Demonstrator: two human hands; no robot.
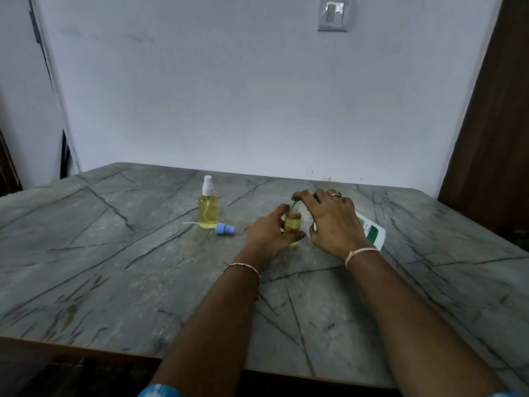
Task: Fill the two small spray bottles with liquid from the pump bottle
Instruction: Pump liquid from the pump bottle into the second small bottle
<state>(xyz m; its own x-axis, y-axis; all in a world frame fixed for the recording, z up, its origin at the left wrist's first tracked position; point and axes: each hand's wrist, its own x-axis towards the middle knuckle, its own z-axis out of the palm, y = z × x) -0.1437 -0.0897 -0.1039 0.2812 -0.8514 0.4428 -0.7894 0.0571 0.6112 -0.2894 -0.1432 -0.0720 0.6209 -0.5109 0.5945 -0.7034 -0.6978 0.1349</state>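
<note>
Head cam, so you're looking down over my arms at the grey marble-look counter (114, 253). My left hand (269, 230) is wrapped round the small bottle (292, 222), fingers and thumb curled on it, keeping it upright on the counter. Its top is off and it's mostly full of yellow liquid.

My right hand (335, 222) is curled over the head of the pump bottle (370, 230), which leans over to the left. The green spout (295, 202) sits right at the small bottle's open neck. So both hands are close together, each one clamped on its own bottle.

The pump bottle is white with a green label panel. There's print on it, but it's way too small and blurry to read, so I can't give you a brand.

Off to the left, well apart from my hands, the other spray bottle (208, 207) stands upright with its white sprayer on, full of the same yellow stuff. Just beside its base the blue sprayer cap (225, 228) lies on its side, thin white tube pointing left.

Up on the wall behind there's a light switch (335, 14), nothing written on it that I can make out
</note>
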